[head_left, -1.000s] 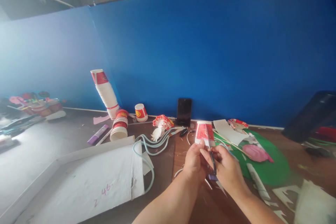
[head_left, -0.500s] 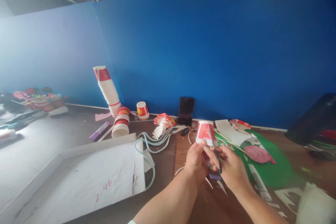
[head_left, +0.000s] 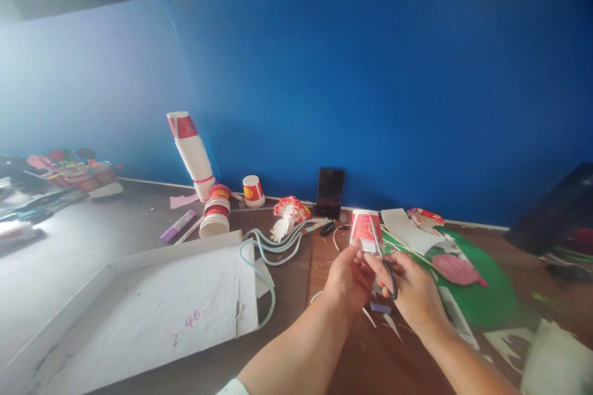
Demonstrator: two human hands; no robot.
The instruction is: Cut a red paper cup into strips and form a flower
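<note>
My left hand (head_left: 347,278) is closed on a red and white paper cup (head_left: 364,227), its thumb near the rim. My right hand (head_left: 407,287) grips a pair of scissors (head_left: 392,281) by the dark handles. The blades point away from me and lie along the cup's right side; whether they are open or closed on the paper I cannot tell. Below the hands lie a small purple cap (head_left: 380,308) and white paper scraps (head_left: 393,326). A cut cup with fringed red and white strips (head_left: 290,215) rests to the left of the hands.
A white box lid (head_left: 152,308) and a pale blue cable (head_left: 273,253) lie left. Stacked paper cups (head_left: 194,157) lean near the blue partition (head_left: 352,74), where a phone (head_left: 330,192) stands. On the right are a green sheet (head_left: 491,296) and pink piece (head_left: 456,270).
The scissors and my right hand have shifted slightly to the right and turned a little against the cup. My left hand still holds the cup. The whole view has moved slightly.
</note>
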